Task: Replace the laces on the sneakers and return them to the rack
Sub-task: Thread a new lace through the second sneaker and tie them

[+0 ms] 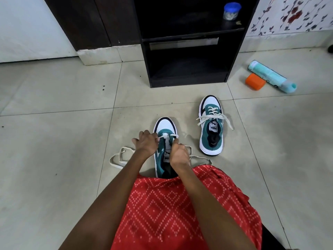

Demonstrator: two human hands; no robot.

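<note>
The lace [118, 160] is soft and limp, best held near its tip, I think; it sits in the front eyelets of the sneaker [164, 125] on the floor [54, 141], near the rack [146, 69]. The left hand [146, 143] and the right hand [179, 154] each pinch a strand.

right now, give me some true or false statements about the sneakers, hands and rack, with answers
1. Both the left hand and the right hand hold the lace of the near sneaker. True.
2. The other sneaker stands in the rack. False: it sits on the floor, right of the near one.
3. The other sneaker has no lace. False: it is laced, with the ends lying loose.
4. A blue-lidded jar stands on the rack's upper shelf. True.
5. The teal bottle stands upright. False: it lies on its side on the floor.
</note>
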